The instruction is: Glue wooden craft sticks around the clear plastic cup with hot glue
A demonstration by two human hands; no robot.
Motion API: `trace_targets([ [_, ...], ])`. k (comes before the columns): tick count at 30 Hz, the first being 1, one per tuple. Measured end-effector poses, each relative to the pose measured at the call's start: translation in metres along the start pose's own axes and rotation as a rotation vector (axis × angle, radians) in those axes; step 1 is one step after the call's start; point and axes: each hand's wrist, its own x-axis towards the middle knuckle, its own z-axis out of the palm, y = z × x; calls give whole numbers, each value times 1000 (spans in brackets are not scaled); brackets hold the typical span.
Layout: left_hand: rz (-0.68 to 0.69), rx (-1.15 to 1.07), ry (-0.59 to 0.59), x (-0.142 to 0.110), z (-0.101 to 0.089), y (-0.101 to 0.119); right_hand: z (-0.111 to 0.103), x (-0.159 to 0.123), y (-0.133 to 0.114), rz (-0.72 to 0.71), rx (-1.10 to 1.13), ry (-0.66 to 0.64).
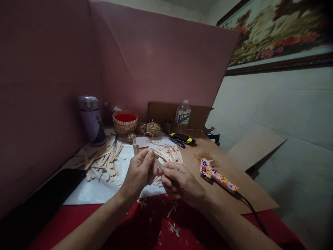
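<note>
Between my hands is a thin wooden craft stick, slanting down to the right. My left hand is closed, pinching its upper end between thumb and fingers. The fingers of my right hand are closed on the lower end. Behind my hands, a loose heap of craft sticks and a small clear plastic box lie on a white sheet. Another pile of craft sticks spreads out to the left. Wood shavings are scattered on the red cloth below my hands.
To the right, a flower-patterned hot glue gun with a black cord rests on cardboard. Farther back are black-and-yellow pliers, a plastic bottle, a bundle of twine, a red-lined bowl and a purple flask.
</note>
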Motion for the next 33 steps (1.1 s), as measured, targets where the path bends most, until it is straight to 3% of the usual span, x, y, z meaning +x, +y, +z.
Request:
trace_targets([
  [6, 22, 31, -33, -2, 0, -2, 4, 0, 1, -50, -105, 118],
  [24, 6, 3, -3, -2, 2, -2, 1, 1, 4, -38, -39, 71],
  [33, 30, 55, -13, -4, 4, 0, 4, 2, 7, -88, -76, 129],
])
